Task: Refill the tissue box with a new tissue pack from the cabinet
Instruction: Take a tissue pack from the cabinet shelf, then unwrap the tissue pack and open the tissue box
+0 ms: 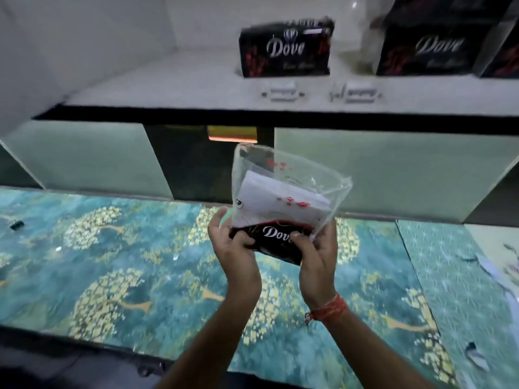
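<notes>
Both my hands hold a tissue pack (280, 197) upright above the patterned counter. Its wrapper is clear plastic at the top, showing white tissues inside, and black with "Dove" lettering at the bottom. My left hand (233, 245) grips the lower left corner of the pack. My right hand (317, 254) grips the lower right, thumb pressed on the black part. On the white shelf above stands a black Dove tissue box (283, 49). Further black Dove packs (432, 49) are stacked at the shelf's right end.
A teal counter (126, 262) with gold tree patterns spreads below my hands. Pale green sliding cabinet doors (84, 155) sit behind it, with a dark gap (191, 164) between them. Two white fittings (283, 92) lie on the shelf edge. Small scraps lie at the counter's far right (494, 265).
</notes>
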